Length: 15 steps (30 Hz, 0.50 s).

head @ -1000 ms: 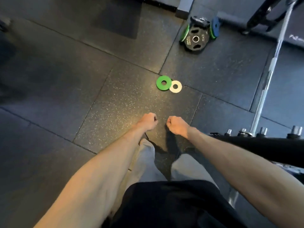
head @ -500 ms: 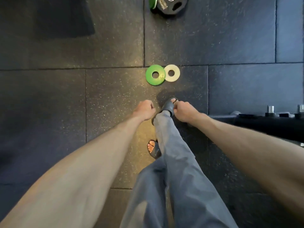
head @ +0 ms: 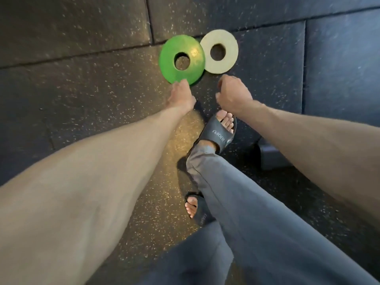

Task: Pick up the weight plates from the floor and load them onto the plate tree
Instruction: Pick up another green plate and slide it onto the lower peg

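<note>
A green weight plate (head: 178, 72) lies flat on the dark rubber floor, its right edge overlapping a smaller white weight plate (head: 227, 58) beside it. My left hand (head: 181, 94) reaches down with its fingertips at the green plate's near edge; whether they touch it is unclear. My right hand (head: 233, 92) hovers just below the white plate with fingers curled and nothing in it. The plate tree is out of view.
My feet in black slides (head: 221, 132) stand just behind the hands, the right one forward. A dark grey block (head: 269, 157) sits on the floor at the right, under my right forearm. Rubber floor tiles (head: 82, 89) spread all around.
I have stepped forward and bent down, so both plates are much nearer. Both hands have dropped toward them, the left reaching the green plate's edge.
</note>
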Each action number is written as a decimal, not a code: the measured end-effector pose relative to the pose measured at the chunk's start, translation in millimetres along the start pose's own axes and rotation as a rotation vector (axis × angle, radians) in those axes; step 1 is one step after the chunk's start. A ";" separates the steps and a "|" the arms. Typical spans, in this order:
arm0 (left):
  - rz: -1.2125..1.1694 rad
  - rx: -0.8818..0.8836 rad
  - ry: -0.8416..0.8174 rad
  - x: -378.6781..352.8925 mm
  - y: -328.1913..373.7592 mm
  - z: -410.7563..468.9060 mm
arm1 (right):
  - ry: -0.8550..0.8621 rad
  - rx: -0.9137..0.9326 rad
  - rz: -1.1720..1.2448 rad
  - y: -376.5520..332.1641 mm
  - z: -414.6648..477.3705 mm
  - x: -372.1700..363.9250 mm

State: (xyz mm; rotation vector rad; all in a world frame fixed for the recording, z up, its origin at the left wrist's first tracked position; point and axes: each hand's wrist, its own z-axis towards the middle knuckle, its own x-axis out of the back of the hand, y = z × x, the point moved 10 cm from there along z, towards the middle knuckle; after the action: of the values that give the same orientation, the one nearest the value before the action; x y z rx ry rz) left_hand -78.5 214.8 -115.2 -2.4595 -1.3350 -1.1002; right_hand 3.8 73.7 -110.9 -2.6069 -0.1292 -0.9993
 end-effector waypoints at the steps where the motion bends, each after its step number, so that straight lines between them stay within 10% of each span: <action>1: 0.036 -0.004 0.026 -4.0 -0.2 13.5 | 0.026 0.017 -0.032 -0.3 13.4 -1.8; 15: 0.424 -0.281 0.312 -15.2 18.0 94.7 | 0.203 0.205 -0.474 -10.9 116.9 -14.5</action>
State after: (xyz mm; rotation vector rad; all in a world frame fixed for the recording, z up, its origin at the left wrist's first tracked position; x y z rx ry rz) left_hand -19.0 234.9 -189.9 -2.4473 -0.5694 -1.5459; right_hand 64.5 125.3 -198.3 -2.3165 -0.7829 -1.3169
